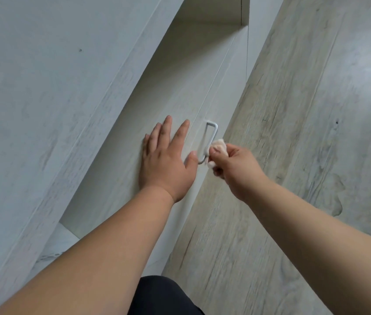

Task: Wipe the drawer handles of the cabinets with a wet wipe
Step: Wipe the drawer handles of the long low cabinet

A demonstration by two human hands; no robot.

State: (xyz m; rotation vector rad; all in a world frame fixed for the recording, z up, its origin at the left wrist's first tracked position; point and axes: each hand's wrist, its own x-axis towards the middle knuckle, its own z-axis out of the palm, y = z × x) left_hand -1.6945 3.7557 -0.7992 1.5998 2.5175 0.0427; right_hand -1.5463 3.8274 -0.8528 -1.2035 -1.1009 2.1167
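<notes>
One handle [213, 135], one wet wipe [219, 145], two hands, both bare forearms in view.

Handle: a slim U-shaped bar in pale grey-white with a satin look. Both ends are fixed to the pale wood-grain cabinet front [168, 87] and the bar stands off the surface. It sits near the front's lower edge, close to the floor [293, 155].

Wipe: white, crumpled into a small wad and pressed against the near half of the handle bar. A bit of it also pokes out below the fingers.

Right hand [237, 169]: fingers and thumb curl and pinch the wipe, holding it onto the bar.

Left hand [166, 160]: flat, fingers straight and slightly spread, palm pressed on the cabinet front just left of the handle. The thumb tip is right beside the handle's near end; contact can't be confirmed.

One thin seam line runs along the front past the handle. A light grey worktop [43, 87] overhangs the front on the left. The floor is grey wood-look planks with some darker blotches at the right. One piece of dark clothing [164, 296] shows at the bottom edge.
</notes>
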